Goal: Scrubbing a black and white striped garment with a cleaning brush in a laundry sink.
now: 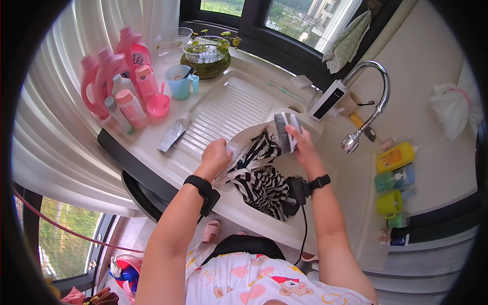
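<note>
A black-and-white striped garment [263,183] with white parts lies bunched over the front edge of the washboard and down into the sink basin. My left hand [217,153] is closed at the garment's white edge, over the lower end of the ribbed washboard [228,110]. In my right hand [303,143] is a scrubbing brush [284,133] with grey bristles and a white and grey body. The brush is tilted on its side, bristles facing left, just above the garment's upper right end. My right fingers wrap around its handle.
A chrome gooseneck faucet [356,141] arches over the basin at right. Pink detergent bottles [110,72], a blue cup [179,82] and a pink scoop [158,106] stand at left. A silver pouch [173,134] lies beside the washboard. Several bottles [395,157] line the right ledge.
</note>
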